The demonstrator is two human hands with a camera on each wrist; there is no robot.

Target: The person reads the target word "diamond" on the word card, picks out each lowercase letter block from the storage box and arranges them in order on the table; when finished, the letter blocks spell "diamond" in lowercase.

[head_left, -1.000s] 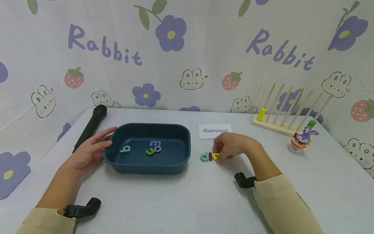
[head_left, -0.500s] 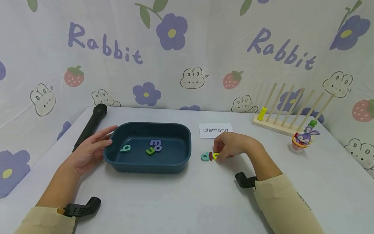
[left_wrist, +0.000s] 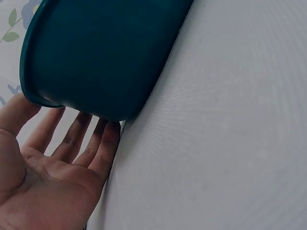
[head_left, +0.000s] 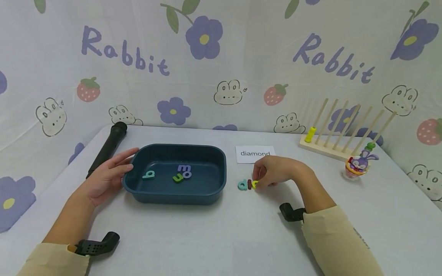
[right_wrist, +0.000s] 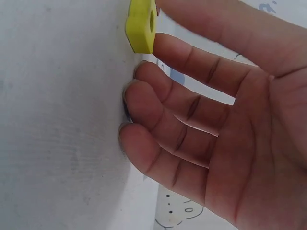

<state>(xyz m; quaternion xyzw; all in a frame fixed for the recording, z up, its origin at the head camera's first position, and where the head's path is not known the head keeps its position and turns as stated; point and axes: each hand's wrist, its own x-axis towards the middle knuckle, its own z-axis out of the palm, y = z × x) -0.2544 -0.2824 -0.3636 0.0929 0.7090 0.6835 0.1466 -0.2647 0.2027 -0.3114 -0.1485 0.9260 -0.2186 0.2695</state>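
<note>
Currently, head view: R grip (head_left: 277,172) pinches yellow letter (head_left: 254,185) betw. thumb & index, on worktop (head_left: 193,237), just R of brown letter (head_left: 249,184) & teal "d" (head_left: 242,185), on nr. side of "diamond" card (head_left: 254,154). L grip (head_left: 105,180) loose; fingers extended, touching L end of blue tray (head_left: 176,199), w/ four letters (head_left: 184,167) inside. L wrist view: fingers approx. straight against tray's end wall. R wrist view: yellow letter at index tip; other fingers bent, nr. worktop.

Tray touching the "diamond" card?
Apart. The head view shows a strip of white tabletop between the blue tray and the near side edge of the card.
</note>
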